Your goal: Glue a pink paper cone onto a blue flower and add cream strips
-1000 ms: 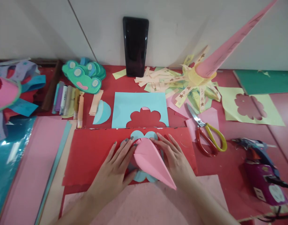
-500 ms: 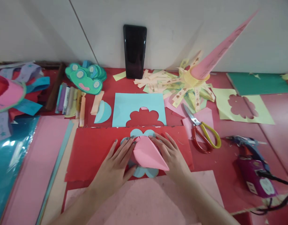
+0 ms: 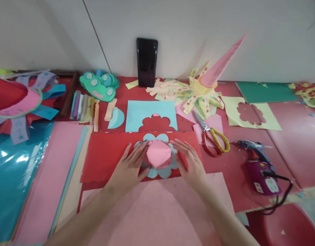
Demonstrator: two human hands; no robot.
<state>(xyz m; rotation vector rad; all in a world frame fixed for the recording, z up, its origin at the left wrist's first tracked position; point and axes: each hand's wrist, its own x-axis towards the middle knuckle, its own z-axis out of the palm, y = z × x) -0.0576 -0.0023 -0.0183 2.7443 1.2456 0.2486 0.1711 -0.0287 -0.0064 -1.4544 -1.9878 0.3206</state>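
A pink paper cone (image 3: 158, 154) stands on a light blue flower-shaped paper (image 3: 163, 172), its tip toward my view. Both lie over a red board (image 3: 103, 153). My left hand (image 3: 133, 164) rests flat at the left, fingers stretched over the blue petals, fingertips against the cone's lower edge. On the right, my right hand (image 3: 190, 162) is curved with its fingers apart, beside the petals and a little away from the cone. Behind the board lies a light blue sheet (image 3: 134, 114) with a flower-shaped hole.
Scissors (image 3: 212, 136) and a glue gun (image 3: 254, 147) on a purple box lie to the right. Farther back are a phone (image 3: 147, 63), a finished pink cone (image 3: 221, 65) with paper strips, and green frog cutouts (image 3: 101, 89). Markers (image 3: 80, 107) and coloured sheets (image 3: 47, 171) are at left.
The cone has gone from leaning right to pointing toward my view. My right hand has come off it and moved slightly right. The whole view has shifted.
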